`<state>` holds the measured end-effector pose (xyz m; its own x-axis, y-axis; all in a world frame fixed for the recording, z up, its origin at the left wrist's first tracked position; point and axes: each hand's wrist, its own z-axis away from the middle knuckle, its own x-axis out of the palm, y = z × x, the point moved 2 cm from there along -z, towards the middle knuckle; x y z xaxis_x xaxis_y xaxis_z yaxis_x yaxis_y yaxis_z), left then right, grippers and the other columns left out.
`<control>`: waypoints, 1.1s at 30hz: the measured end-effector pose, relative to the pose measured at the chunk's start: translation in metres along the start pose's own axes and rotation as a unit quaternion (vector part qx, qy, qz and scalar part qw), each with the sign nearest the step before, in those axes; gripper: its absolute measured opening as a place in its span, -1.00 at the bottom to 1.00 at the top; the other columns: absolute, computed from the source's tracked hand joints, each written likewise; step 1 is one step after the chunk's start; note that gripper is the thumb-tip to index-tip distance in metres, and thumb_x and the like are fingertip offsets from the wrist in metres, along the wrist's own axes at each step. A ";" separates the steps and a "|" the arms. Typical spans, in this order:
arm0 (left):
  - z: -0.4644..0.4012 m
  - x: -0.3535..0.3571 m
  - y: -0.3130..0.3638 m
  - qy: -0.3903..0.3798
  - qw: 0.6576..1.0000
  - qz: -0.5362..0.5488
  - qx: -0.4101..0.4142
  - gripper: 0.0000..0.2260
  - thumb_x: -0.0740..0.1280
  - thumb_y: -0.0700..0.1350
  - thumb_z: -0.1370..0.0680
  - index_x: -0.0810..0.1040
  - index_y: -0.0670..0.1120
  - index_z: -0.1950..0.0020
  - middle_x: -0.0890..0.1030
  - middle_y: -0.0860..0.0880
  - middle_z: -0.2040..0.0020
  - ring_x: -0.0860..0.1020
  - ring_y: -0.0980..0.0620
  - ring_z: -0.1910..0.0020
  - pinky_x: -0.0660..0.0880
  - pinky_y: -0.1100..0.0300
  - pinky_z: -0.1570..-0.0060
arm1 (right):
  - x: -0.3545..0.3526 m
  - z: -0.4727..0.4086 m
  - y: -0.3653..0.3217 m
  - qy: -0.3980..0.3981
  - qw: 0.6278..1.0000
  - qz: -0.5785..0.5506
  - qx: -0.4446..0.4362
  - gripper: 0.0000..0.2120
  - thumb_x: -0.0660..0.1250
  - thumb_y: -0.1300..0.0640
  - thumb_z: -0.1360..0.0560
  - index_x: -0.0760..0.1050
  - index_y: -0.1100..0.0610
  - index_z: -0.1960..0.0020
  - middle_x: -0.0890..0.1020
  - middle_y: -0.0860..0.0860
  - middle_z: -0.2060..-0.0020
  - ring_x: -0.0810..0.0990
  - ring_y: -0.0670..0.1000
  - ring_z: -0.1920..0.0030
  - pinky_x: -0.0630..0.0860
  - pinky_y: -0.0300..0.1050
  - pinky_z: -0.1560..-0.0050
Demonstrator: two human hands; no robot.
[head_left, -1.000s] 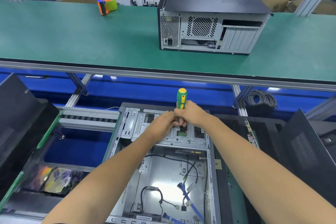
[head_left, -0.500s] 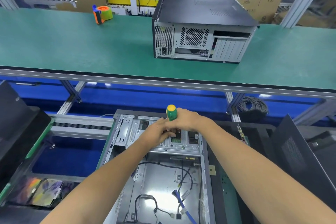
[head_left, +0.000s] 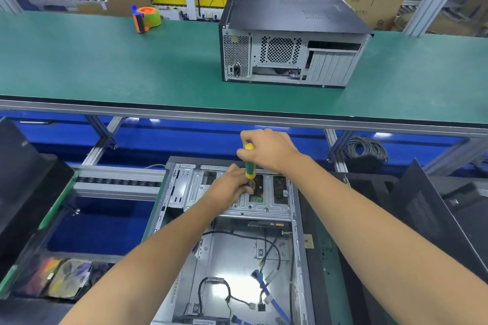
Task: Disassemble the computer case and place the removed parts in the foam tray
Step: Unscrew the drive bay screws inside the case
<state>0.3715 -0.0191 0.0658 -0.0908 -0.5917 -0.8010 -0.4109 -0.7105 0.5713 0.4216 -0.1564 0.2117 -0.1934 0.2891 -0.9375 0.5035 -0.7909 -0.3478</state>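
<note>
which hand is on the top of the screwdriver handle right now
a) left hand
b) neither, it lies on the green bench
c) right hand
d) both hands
c: the right hand wraps the yellow top of the screwdriver, while the left hand is lower, at its shaft by the drive cage of the open case.

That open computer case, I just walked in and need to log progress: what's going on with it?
A person is working a screwdriver at the drive bracket of the open case. The right hand grips the handle top; the left hand steadies it near the tip. Loose cables lie inside.
</note>
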 end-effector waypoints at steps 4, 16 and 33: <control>-0.001 0.000 0.000 -0.004 1.000 0.008 -0.016 -0.88 0.43 -0.05 -0.58 0.64 -0.09 0.03 0.60 0.08 0.01 0.38 0.03 -0.03 0.49 -0.03 -0.05 | -0.017 -0.006 -0.012 -0.118 0.988 0.104 -0.014 -0.80 0.19 -0.05 -0.58 0.37 0.01 0.16 0.53 -0.06 0.24 0.44 0.02 0.23 0.20 -0.03 0.28; 0.000 -0.001 0.003 0.012 0.999 0.008 -0.041 -0.72 0.46 0.16 -0.54 0.60 -0.05 0.02 0.60 0.09 0.03 0.45 0.02 -0.04 0.50 -0.01 -0.04 | -0.027 -0.003 -0.023 -0.197 0.954 0.207 -0.086 -0.97 0.18 0.08 -0.58 0.37 0.03 0.00 0.49 -0.01 0.12 0.48 0.11 0.11 0.28 -0.04 0.25; 0.002 0.001 0.006 0.026 0.999 -0.018 -0.032 -0.69 0.49 0.22 -0.47 0.58 0.01 0.03 0.54 0.10 0.01 0.42 0.08 -0.03 0.49 0.06 -0.12 | -0.026 0.005 -0.017 -0.186 0.958 0.209 -0.064 -0.80 0.03 -0.09 -0.67 0.26 0.04 -0.09 0.48 0.04 0.21 0.52 0.18 0.09 0.35 0.04 0.19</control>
<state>0.3676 -0.0231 0.0684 -0.0296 -0.5833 -0.8117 -0.3546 -0.7531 0.5541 0.4140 -0.1525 0.2418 -0.2278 -0.2687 -0.9359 0.6965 -0.7167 0.0362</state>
